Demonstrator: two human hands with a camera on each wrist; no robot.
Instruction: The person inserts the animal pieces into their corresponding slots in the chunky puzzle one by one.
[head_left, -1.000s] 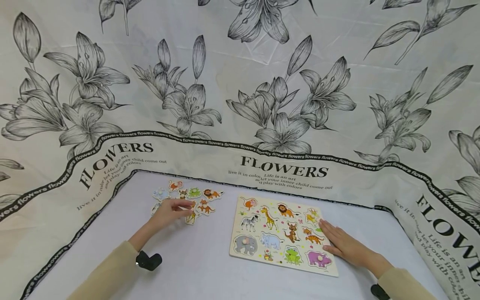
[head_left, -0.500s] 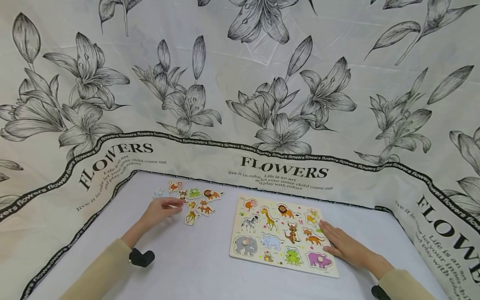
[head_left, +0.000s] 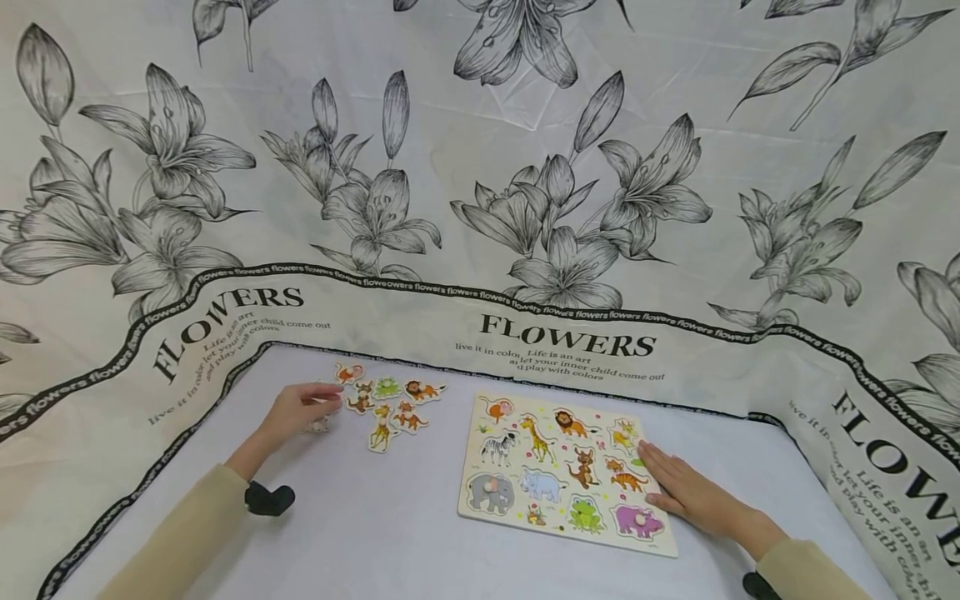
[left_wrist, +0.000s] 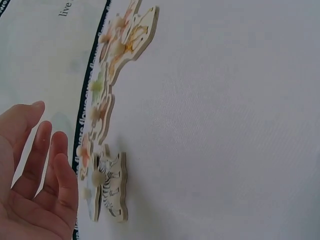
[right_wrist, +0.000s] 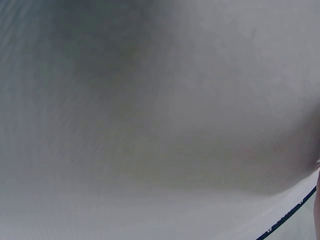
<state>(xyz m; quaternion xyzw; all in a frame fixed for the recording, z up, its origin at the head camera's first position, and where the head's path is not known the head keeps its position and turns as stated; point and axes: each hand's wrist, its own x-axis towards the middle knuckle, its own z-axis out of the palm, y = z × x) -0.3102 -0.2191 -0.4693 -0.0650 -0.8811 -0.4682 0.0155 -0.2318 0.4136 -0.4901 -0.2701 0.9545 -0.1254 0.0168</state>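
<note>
My left hand (head_left: 296,412) hovers beside the knobbed animal puzzle pieces at the left, fingers loosely spread and nothing between them. In the left wrist view the zebra piece (left_wrist: 115,185) lies close to the fingertips, overlapping a pale blue piece (left_wrist: 93,197). From the head view the hand covers most of both. Nearby lie the kangaroo piece (head_left: 362,397), giraffe piece (head_left: 381,431) and frog piece (head_left: 387,387). My right hand (head_left: 693,496) rests with straight fingers on the right edge of the wooden puzzle board (head_left: 510,517), where elephant and hippo carry knobs.
The monkey piece (head_left: 348,374), lion piece (head_left: 424,389) and tiger piece (head_left: 409,417) lie in the same cluster. A white cloth (head_left: 360,533) covers the table, and a flower-printed curtain (head_left: 420,333) borders its back and sides. The right wrist view shows mostly blurred cloth.
My left hand has moved left, away from the giraffe and past the kangaroo, uncovering both. It is empty throughout. The right hand and board have stayed still.
</note>
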